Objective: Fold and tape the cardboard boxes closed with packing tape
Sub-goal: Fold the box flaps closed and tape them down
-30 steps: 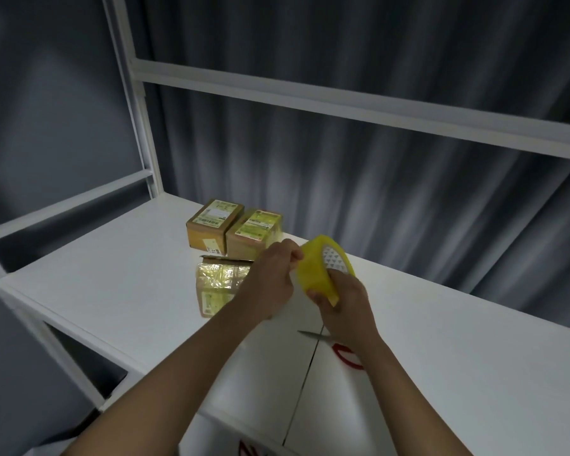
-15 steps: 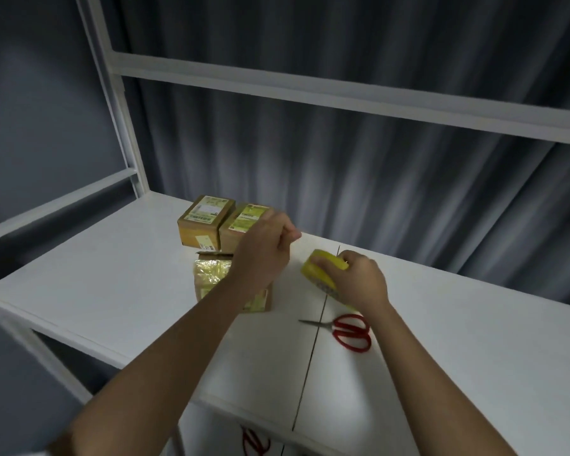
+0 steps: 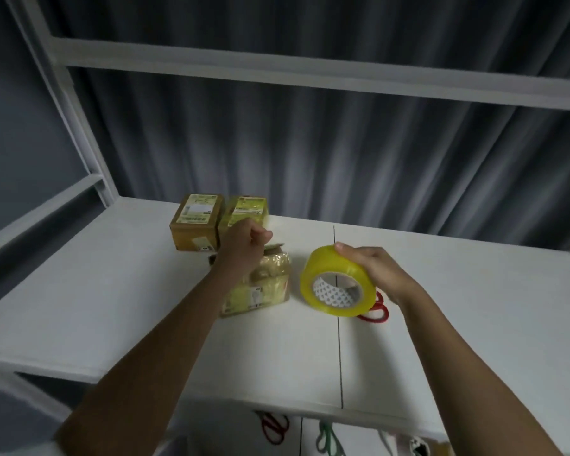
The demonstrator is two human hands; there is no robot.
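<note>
My right hand [image 3: 380,273] grips a yellow roll of packing tape [image 3: 334,281] from above and holds it tilted just over the white table [image 3: 112,291]. Left of the roll lies a small cardboard box [image 3: 267,287] wrapped in shiny tape, with a flap up at its far end. Over that box's far end my left hand [image 3: 244,246] is curled into a loose fist. No tape strip shows between the fist and the roll. Two more labelled boxes, one on the left [image 3: 196,222] and one on the right [image 3: 249,210], stand side by side behind.
Red-handled scissors [image 3: 377,312] lie on the table, partly hidden behind the roll. White shelf-frame bars [image 3: 277,69] cross overhead, with a post at the back left. More scissors [image 3: 273,429] show below the table's front edge.
The right hand has tipped the roll up so its core faces me and lifted it over the scissors. The left hand moved slightly from the back boxes toward the near box, fingers still curled.
</note>
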